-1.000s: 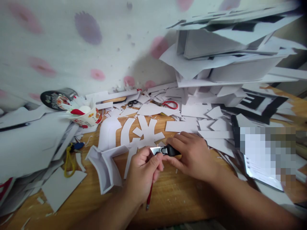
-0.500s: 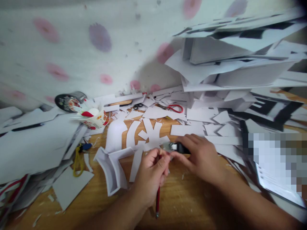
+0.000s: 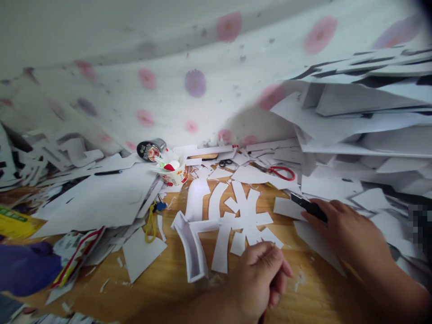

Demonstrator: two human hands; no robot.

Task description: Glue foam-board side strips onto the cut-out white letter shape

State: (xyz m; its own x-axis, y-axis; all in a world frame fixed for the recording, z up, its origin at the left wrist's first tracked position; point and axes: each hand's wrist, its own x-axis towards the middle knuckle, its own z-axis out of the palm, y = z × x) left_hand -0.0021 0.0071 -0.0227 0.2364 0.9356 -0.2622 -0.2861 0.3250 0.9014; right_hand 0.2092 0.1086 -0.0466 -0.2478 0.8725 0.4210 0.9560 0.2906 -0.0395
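My left hand (image 3: 261,274) is low in front, its fingers curled round a red pencil (image 3: 263,316). Only a short bit of the pencil shows under the palm; its tip is hidden. To the right, my right hand (image 3: 353,231) grips a black utility knife (image 3: 313,209), whose blade points left over white board pieces. Just beyond my left hand lies a flat white cut-out shape (image 3: 248,211) made of several strips. A folded white board form (image 3: 194,247) stands to the left of it.
Red-handled scissors (image 3: 282,173) and small black scissors (image 3: 225,163) lie at the back. A paper cup (image 3: 175,177) with plastic spoons stands behind. White boards are piled high at right (image 3: 357,103). A yellow-handled item (image 3: 150,229) lies left.
My hands have come apart: the right has moved the knife away to the right of the pencil, while the left still holds the pencil. The view has swung left.
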